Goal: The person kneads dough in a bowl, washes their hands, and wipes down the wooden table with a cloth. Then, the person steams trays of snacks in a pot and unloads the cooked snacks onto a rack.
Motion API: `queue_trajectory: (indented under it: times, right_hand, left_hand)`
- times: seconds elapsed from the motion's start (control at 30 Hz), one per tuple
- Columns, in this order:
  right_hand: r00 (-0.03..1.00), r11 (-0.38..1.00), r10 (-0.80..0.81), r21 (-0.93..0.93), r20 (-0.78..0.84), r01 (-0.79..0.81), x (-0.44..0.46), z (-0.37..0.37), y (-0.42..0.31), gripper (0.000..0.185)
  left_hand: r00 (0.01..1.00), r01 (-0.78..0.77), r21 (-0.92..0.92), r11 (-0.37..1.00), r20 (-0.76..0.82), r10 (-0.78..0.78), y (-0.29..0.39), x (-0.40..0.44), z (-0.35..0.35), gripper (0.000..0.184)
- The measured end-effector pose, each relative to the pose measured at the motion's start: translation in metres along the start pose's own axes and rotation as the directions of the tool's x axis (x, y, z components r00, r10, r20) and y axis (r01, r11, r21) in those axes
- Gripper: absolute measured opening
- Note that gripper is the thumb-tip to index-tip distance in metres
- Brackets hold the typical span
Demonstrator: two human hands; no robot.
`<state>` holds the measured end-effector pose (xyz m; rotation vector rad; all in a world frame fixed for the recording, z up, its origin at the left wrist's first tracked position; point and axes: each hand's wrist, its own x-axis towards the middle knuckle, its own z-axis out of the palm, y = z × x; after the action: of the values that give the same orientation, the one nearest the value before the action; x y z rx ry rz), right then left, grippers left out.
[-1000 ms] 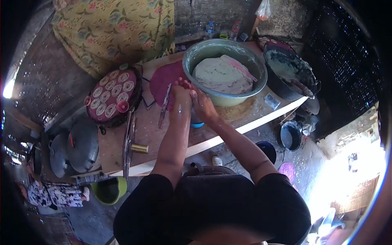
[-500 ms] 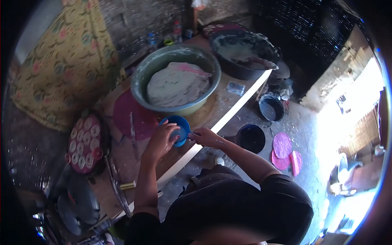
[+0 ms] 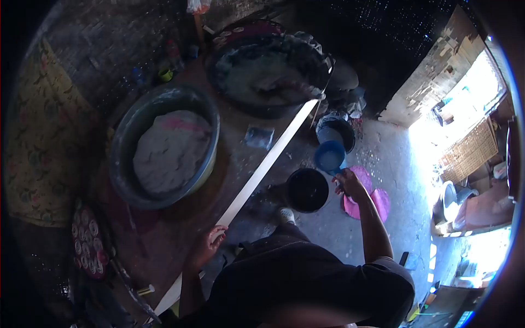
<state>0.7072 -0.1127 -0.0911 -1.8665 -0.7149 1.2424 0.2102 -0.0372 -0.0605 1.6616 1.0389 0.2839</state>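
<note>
A blue plastic dipper (image 3: 330, 157) is held out to the right by its handle in my right hand (image 3: 349, 185), over the floor. The dipper overlaps the rim of a dark bucket (image 3: 343, 131) in view, with pale liquid inside it. My left hand (image 3: 208, 245) is beside the white table edge (image 3: 262, 169), fingers curled and nothing visible in them. On the table, a large green basin (image 3: 116, 164) holds a mass of pale dough (image 3: 172, 156) with a pink patch on top.
A wide dark pan (image 3: 262, 109) with pale residue stands at the table's far end. A clear packet (image 3: 259, 137) lies nearby. Another black bucket (image 3: 307, 190) and pink pads (image 3: 377, 205) are on the floor. A tray of ring shapes (image 3: 87, 240) is at left.
My right hand has carried the blue dipper from the table out over the floor buckets. My left hand has left the dipper and moved back to the table edge. The view has turned right.
</note>
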Motion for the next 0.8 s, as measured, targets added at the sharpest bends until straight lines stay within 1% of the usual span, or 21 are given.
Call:
queue_trajectory:
  times: [0.03,0.07,0.1,0.13,0.17,0.2,0.23,0.27,0.3,0.37,0.4,0.43,0.5,0.53,0.57,0.63,0.67,0.7,0.73,0.8]
  right_hand:
    - [0.994,0.996,-0.036,-0.079,-0.107,0.027,0.036,-0.028,0.015,0.026]
    - [0.975,0.986,-0.079,-0.161,-0.207,0.046,0.073,-0.056,0.029,0.026]
    - [0.901,0.850,-0.290,-0.519,-0.322,0.088,0.138,-0.092,0.075,0.032]
    - [0.788,0.594,-0.518,-0.803,-0.333,0.051,0.178,-0.116,0.092,0.041]
    - [0.787,0.587,-0.528,-0.807,-0.319,0.067,0.213,-0.146,0.106,0.041]
    - [0.823,0.664,-0.373,-0.743,-0.428,-0.085,0.236,-0.163,0.102,0.048]
    - [0.830,0.708,-0.213,-0.667,-0.516,-0.233,0.260,-0.175,0.091,0.054]
    - [0.820,0.706,-0.191,-0.656,-0.540,-0.267,0.275,-0.186,0.077,0.049]
    - [0.811,0.703,-0.170,-0.646,-0.560,-0.299,0.285,-0.193,0.068,0.043]
    - [0.776,0.556,-0.363,-0.788,-0.515,-0.263,0.358,-0.236,0.122,0.044]
    - [0.781,0.715,-0.204,-0.635,-0.591,-0.293,0.348,-0.234,0.086,0.053]
    - [0.779,0.830,-0.028,-0.449,-0.626,-0.331,0.339,-0.235,0.054,0.064]
    - [0.757,0.630,-0.208,-0.677,-0.619,-0.380,0.362,-0.244,0.048,0.063]
    - [0.640,0.534,-0.401,-0.735,-0.655,-0.418,0.388,-0.249,0.068,0.043]
    - [0.698,0.714,-0.272,-0.625,-0.662,-0.315,0.390,-0.256,0.055,0.063]
    - [0.676,0.695,-0.312,-0.645,-0.668,-0.317,0.391,-0.253,0.048,0.065]
    - [0.688,0.689,-0.321,-0.659,-0.651,-0.302,0.401,-0.254,0.057,0.065]
    - [0.712,0.707,-0.399,-0.689,-0.577,-0.162,0.418,-0.260,0.076,0.064]
    - [0.721,0.710,-0.480,-0.704,-0.499,-0.015,0.437,-0.263,0.098,0.063]
    - [0.710,0.746,-0.542,-0.646,-0.448,0.162,0.473,-0.254,0.157,0.047]
  left_hand:
    - [0.997,-0.073,0.081,0.994,0.033,0.071,-0.002,0.017,0.013,0.023]
    - [0.998,-0.034,0.060,0.998,0.063,0.030,-0.007,0.033,0.025,0.023]
    - [0.998,-0.029,0.053,0.998,0.056,0.026,-0.004,0.047,0.038,0.023]
    - [0.999,-0.038,0.089,0.995,0.042,0.034,0.001,0.061,0.050,0.023]
    - [0.999,-0.048,0.127,0.991,0.021,0.046,0.005,0.076,0.059,0.024]
    - [0.999,-0.039,0.122,0.992,0.001,0.040,0.009,0.087,0.067,0.024]
    - [0.997,-0.076,0.256,0.964,0.007,0.077,0.011,0.097,0.073,0.025]
    - [0.994,-0.103,0.386,0.917,0.010,0.108,0.013,0.105,0.078,0.025]
    - [0.995,-0.079,0.382,0.921,-0.033,0.099,0.013,0.108,0.081,0.025]
    - [1.000,-0.012,0.431,0.902,-0.001,0.014,0.013,0.105,0.083,0.028]
    - [0.998,0.060,0.428,0.902,-0.053,-0.041,0.015,0.101,0.086,0.029]
    - [0.995,0.086,0.421,0.903,-0.086,-0.055,0.018,0.100,0.087,0.029]
    - [0.976,0.175,0.356,0.918,-0.182,-0.116,0.023,0.095,0.093,0.030]
    - [0.955,0.259,0.296,0.919,-0.219,-0.199,0.027,0.093,0.097,0.031]
    - [0.947,0.278,0.284,0.917,-0.239,-0.213,0.026,0.091,0.102,0.031]
    - [0.948,0.285,0.298,0.911,-0.228,-0.222,0.021,0.088,0.109,0.032]
    - [0.931,0.346,0.310,0.886,-0.231,-0.283,0.033,0.090,0.111,0.033]
    - [0.923,0.363,0.295,0.884,-0.246,-0.297,0.031,0.089,0.114,0.033]
    - [0.927,0.358,0.306,0.882,-0.228,-0.297,0.024,0.090,0.118,0.033]
    - [0.925,0.367,0.309,0.877,-0.222,-0.309,0.015,0.091,0.124,0.033]
